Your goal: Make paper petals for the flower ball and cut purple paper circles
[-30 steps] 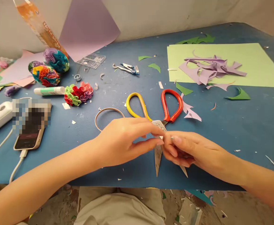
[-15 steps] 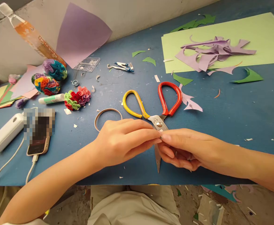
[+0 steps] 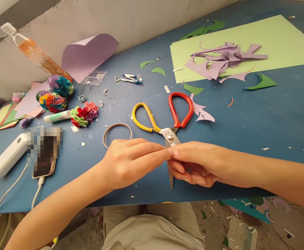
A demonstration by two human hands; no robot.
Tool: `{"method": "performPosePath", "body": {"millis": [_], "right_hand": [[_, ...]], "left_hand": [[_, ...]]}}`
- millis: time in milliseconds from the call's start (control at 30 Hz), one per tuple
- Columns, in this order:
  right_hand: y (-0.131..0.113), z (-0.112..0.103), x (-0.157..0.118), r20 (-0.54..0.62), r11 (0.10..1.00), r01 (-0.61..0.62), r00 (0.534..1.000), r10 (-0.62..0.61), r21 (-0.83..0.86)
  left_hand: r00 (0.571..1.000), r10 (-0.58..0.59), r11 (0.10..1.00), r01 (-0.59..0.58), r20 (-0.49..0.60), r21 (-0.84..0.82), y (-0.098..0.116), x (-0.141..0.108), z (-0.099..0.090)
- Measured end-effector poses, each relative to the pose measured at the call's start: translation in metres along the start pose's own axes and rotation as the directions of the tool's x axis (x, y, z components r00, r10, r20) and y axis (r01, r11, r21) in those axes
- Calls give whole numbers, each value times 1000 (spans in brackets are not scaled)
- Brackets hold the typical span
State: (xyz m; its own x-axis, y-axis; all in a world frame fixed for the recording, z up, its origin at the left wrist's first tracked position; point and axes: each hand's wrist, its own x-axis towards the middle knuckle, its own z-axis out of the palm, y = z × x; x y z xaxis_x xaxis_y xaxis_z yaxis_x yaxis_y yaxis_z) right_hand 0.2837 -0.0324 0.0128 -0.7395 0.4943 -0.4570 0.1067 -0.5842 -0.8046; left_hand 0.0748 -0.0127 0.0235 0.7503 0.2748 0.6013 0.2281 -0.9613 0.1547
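Note:
My left hand (image 3: 131,163) and my right hand (image 3: 201,161) meet fingertip to fingertip above the front of the table, both in a pinch. Whatever lies between the fingertips is too small and covered to name. Beneath them rest scissors (image 3: 170,138) with one yellow and one red handle, blades spread and pointing toward me, partly hidden by my hands. A thin round band (image 3: 104,137) lies just beyond my left hand.
Rolled-paper flower balls (image 3: 59,85), a glue stick (image 3: 57,116), a phone (image 3: 44,166) and a white power bank (image 3: 8,156) occupy the left. Behind are a compass (image 3: 131,80) and a curling purple sheet (image 3: 89,55). Purple scraps (image 3: 217,60) cover light-green paper (image 3: 284,38) at right.
The purple sheet by the wall has drooped, its top edge now curled over. My view has shifted slightly; both hands keep their fingertips together above the scissors.

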Motion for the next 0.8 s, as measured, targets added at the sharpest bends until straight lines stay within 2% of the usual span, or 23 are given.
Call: {"method": "performPosePath", "body": {"millis": [200,367,433,500,567,633,667,733,800], "right_hand": [[-3,-6,-2,129,992,1,991,-18,128],[-9,-15,-7,151,976,126,977,-154,177],[-14,-17,-10,78,969,190,976,-203,155],[-19,-18,-13,-52,966,246,969,-242,85],[-25,-20,-15,-181,957,290,941,-286,-5],[-29,-25,-14,-301,932,336,882,-362,-136],[-30,-28,-12,-371,908,354,830,-416,-226],[-31,-36,-8,-488,838,352,691,-533,-417],[-29,-44,-3,-549,773,304,564,-617,-557]], "left_hand": [[999,-36,999,36,-24,-29,3,-2,2],[992,-95,992,87,-85,-86,2,-5,4],[988,-123,982,107,-96,-153,1,-5,4],[985,-149,969,128,-85,-212,1,-6,4],[981,-182,958,162,-63,-238,1,-7,4],[979,-195,955,177,-53,-239,1,-7,4],[980,-191,956,173,-52,-238,0,-8,4],[983,-168,959,146,-70,-242,1,-8,4],[986,-130,962,101,-102,-253,3,-9,3]]}}
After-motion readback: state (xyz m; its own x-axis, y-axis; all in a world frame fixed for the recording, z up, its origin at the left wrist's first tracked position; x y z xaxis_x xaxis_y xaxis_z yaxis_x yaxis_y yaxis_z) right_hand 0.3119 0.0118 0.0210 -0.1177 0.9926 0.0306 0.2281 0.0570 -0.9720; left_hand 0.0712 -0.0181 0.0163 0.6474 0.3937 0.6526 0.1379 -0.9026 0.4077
